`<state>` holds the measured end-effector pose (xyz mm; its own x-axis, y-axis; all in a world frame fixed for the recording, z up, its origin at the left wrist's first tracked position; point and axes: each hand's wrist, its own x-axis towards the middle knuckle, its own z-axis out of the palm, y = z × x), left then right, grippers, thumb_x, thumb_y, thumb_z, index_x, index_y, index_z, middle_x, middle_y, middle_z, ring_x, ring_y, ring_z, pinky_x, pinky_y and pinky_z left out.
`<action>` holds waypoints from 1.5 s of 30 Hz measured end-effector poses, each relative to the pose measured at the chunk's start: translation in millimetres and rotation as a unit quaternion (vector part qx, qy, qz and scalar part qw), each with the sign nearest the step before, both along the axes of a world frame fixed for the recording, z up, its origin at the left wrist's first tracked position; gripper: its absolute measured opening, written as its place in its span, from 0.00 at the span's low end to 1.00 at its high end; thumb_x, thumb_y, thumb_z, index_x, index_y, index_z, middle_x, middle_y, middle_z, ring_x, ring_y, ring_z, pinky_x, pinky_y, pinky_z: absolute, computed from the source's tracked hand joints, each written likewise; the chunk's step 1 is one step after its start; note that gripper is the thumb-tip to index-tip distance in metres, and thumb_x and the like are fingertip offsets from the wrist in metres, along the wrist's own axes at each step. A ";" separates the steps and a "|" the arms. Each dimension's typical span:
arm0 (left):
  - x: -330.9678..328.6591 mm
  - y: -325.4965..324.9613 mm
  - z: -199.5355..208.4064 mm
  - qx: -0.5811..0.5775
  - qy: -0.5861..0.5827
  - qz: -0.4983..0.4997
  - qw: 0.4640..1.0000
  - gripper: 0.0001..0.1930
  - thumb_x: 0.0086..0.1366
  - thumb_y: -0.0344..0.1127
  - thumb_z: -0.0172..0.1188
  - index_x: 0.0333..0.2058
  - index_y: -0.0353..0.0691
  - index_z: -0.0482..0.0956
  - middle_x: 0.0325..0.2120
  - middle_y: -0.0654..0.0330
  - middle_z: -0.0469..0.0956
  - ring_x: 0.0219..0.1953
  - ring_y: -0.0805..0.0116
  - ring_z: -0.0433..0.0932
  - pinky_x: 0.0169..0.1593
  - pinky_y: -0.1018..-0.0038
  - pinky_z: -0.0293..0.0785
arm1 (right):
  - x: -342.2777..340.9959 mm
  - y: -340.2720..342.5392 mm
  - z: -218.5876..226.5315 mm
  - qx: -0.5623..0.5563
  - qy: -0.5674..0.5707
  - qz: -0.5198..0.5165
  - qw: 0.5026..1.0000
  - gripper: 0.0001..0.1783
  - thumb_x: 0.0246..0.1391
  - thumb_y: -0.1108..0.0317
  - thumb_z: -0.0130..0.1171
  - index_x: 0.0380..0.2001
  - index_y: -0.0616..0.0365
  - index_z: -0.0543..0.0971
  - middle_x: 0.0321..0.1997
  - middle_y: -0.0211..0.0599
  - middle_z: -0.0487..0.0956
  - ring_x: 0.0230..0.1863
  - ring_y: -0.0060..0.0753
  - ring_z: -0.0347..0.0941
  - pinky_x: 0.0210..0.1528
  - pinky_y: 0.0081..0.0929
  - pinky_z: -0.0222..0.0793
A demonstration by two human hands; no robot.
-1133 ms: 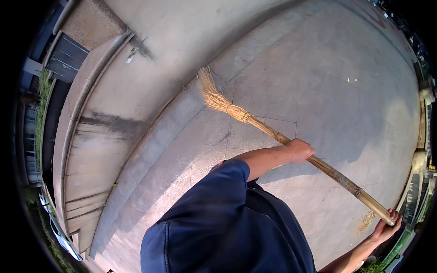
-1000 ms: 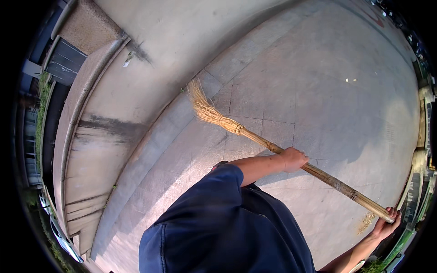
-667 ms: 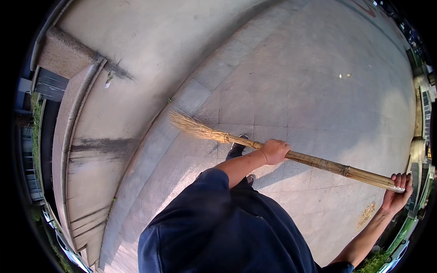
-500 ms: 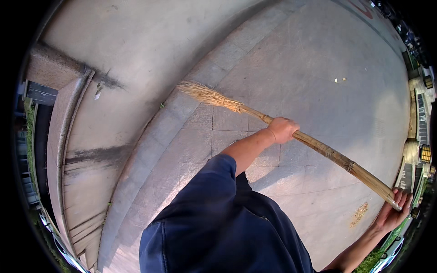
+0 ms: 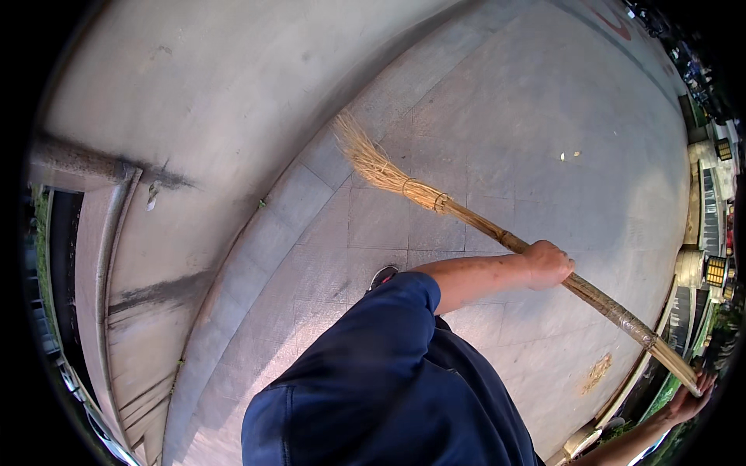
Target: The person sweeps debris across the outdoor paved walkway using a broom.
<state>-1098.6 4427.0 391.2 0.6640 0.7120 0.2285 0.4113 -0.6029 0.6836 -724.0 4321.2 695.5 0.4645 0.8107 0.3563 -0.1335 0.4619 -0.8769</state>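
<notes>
A long straw broom (image 5: 614, 309) stretches across the middle from upper left to lower right. Its pale bristles (image 5: 377, 165) fan out over the pavement beside the kerb strip, with wire bands binding them to the handle. My left hand (image 5: 547, 264) is wrapped around the handle partway along, above the bristle head. At the handle's far end, near the right rim, my right hand (image 5: 688, 400) grips the tip; part of its fingers is hard to see there.
Along the left runs a pale wall (image 5: 186, 202) with dark stains. Two small white bits (image 5: 562, 156) and a yellowish patch (image 5: 597, 374) lie on the paving. One shoe (image 5: 382, 276) shows beside my sleeve. Railings and lantern-like boxes (image 5: 716, 271) line the right rim.
Both hands and the broom have shifted right and down in the picture. The bristle tips have swung up and right, and now bend. A shoe has come into sight.
</notes>
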 end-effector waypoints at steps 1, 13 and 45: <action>1.7 -8.2 -3.2 -0.009 -0.007 -0.006 1.000 0.06 0.50 0.33 0.52 0.25 0.37 0.69 0.22 0.53 0.74 0.27 0.57 0.75 0.31 0.63 0.71 | 14.8 8.3 -6.0 -0.002 0.006 0.033 0.999 0.02 0.53 0.76 0.38 0.30 0.62 0.61 0.19 0.26 0.52 0.22 0.20 0.50 0.39 0.27 0.55; 14.1 17.9 -115.7 -0.092 0.113 0.085 0.986 0.13 0.48 0.38 0.57 0.31 0.39 0.70 0.26 0.54 0.75 0.31 0.56 0.75 0.33 0.63 0.71 | -57.8 143.5 -119.9 -0.052 0.032 0.248 0.967 0.09 0.54 0.66 0.45 0.36 0.59 0.66 0.15 0.25 0.58 0.17 0.20 0.56 0.31 0.27 0.65; 157.3 231.1 -122.8 0.030 0.059 -0.013 0.998 0.10 0.47 0.37 0.60 0.28 0.45 0.71 0.24 0.57 0.74 0.30 0.54 0.73 0.33 0.61 0.69 | 22.4 148.4 -131.8 0.075 0.027 0.029 0.996 0.06 0.49 0.68 0.47 0.32 0.55 0.68 0.13 0.29 0.63 0.15 0.26 0.61 0.28 0.32 0.66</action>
<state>-941.4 4658.1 268.4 0.7066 0.6818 0.1894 0.4704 -0.6525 0.5941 -701.6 4469.6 563.7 0.4413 0.7754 0.4516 -0.2089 0.5782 -0.7887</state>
